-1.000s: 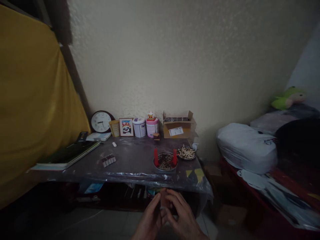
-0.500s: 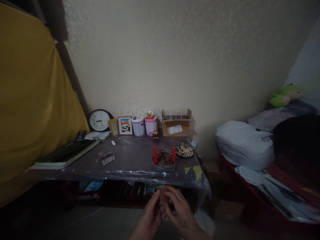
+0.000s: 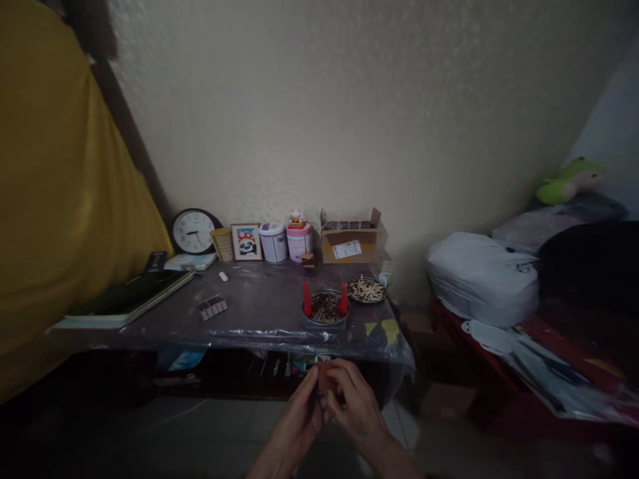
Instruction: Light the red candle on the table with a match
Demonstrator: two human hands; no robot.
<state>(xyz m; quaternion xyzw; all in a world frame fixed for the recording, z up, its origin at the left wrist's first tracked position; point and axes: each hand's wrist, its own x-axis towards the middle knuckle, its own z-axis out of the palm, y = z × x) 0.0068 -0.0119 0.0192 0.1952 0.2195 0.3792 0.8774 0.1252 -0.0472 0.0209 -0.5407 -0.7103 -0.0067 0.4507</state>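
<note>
Low in front of the table's edge, my left hand (image 3: pixel 302 412) grips a small brown matchbox (image 3: pixel 325 378) from its left side. The fingers of my right hand (image 3: pixel 355 399) are closed at its right side and partly hide it. Beyond my hands, two red candles (image 3: pixel 306 299) stand in a round metal tin (image 3: pixel 325 323) with dark, speckled contents. Just right of the tin is a plate (image 3: pixel 383 295) heaped with loose matchsticks (image 3: pixel 367 289). A wrapped pack of small boxes (image 3: pixel 213 307) lies at the left of the tabletop.
Clear plastic covers the table (image 3: pixel 264 309). At the back stand a clock (image 3: pixel 194 231), a panda picture (image 3: pixel 246 242), two lidded tins (image 3: pixel 273 242) and an open carton (image 3: pixel 349 249). A yellow cloth (image 3: pixel 74 199) hangs left; a white bag (image 3: pixel 482 279) sits right.
The scene has shifted slightly up and left in view. Both hands stay together at the matchbox, whose brown face now shows redder and a little higher.
</note>
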